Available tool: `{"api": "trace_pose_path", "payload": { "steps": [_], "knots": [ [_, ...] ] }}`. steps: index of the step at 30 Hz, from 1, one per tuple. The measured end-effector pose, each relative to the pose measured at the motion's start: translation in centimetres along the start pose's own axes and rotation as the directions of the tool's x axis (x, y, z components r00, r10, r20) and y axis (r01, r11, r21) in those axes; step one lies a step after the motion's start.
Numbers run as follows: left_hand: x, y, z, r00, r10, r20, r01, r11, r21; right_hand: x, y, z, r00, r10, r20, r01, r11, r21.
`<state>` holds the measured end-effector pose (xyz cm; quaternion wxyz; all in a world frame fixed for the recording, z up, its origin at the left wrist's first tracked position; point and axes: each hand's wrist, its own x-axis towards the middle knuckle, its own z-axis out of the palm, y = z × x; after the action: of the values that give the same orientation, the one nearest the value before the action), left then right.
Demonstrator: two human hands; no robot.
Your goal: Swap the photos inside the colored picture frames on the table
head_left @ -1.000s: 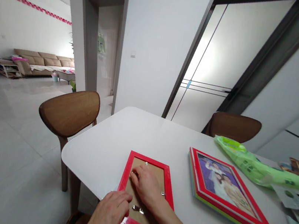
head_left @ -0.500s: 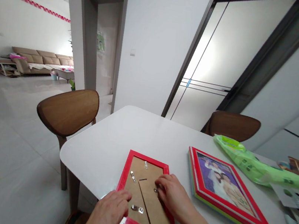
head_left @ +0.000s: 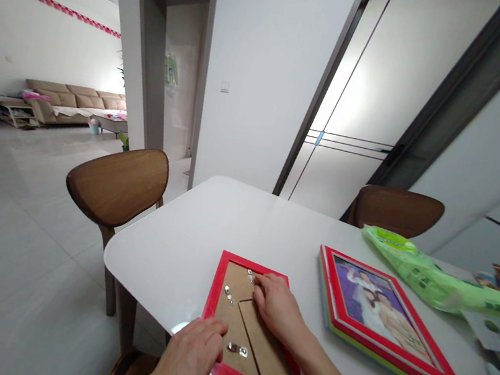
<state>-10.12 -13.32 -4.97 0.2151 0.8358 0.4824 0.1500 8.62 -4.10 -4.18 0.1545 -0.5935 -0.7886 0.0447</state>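
The red frame point(head_left: 230, 322) lies back up before me, its left rim near the edge of the white table point(head_left: 253, 226), whose top runs on beyond it and across to the stack of frames point(head_left: 398, 329) at right. My left hand point(head_left: 192, 354) curls, bent-fingered, round its near-left corner, holding it. My right hand point(head_left: 279, 308) slants over the backing, fingers bunched beside the top clip point(head_left: 251, 275); whether they pinch it, I can't tell.

A crumpled light-green plastic bag point(head_left: 442, 284) lies on the white round-cornered table point(head_left: 245, 218). One brown wooden chair point(head_left: 116, 185) with curved backrest stands at the table's left side; a second brown curved-back chair point(head_left: 399, 211) stands near the dark-framed, pale-panelled door point(head_left: 377, 93). Beige cushioned sofa point(head_left: 79, 100) noted, background left.
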Motion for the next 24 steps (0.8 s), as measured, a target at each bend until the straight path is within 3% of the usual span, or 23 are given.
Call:
{"api": "trace_pose_path", "payload": {
  "steps": [4,8,13,17,20,24],
  "knots": [
    [0.5,0.3,0.4,1.000,0.007,-0.015,-0.007,1.000,-0.013,1.9,-0.6,1.5,0.995,0.078,-0.056,-0.079,0.997,-0.009],
    [0.7,0.1,0.4,0.999,0.036,-0.028,-0.036,0.999,-0.020,2.0,-0.9,1.5,0.995,0.079,-0.059,-0.079,0.997,0.006],
    [0.7,0.1,0.3,0.999,0.027,-0.024,-0.028,0.999,-0.036,-0.8,-1.6,-0.5,0.998,0.040,-0.038,-0.038,0.998,0.040],
    [0.6,0.3,0.2,0.998,0.027,-0.050,-0.030,0.997,-0.069,-4.0,-1.5,-1.6,0.994,0.043,0.099,-0.050,0.996,0.069],
    [0.6,0.6,-0.2,0.997,-0.008,-0.075,-0.005,0.984,-0.179,-4.8,-1.2,-1.7,0.991,0.063,0.115,-0.078,0.989,0.122],
    [1.6,1.1,-1.3,0.960,-0.145,-0.241,0.022,0.893,-0.449,-4.0,-1.6,-3.1,0.991,0.098,0.088,-0.109,0.986,0.128]
  ]
}}
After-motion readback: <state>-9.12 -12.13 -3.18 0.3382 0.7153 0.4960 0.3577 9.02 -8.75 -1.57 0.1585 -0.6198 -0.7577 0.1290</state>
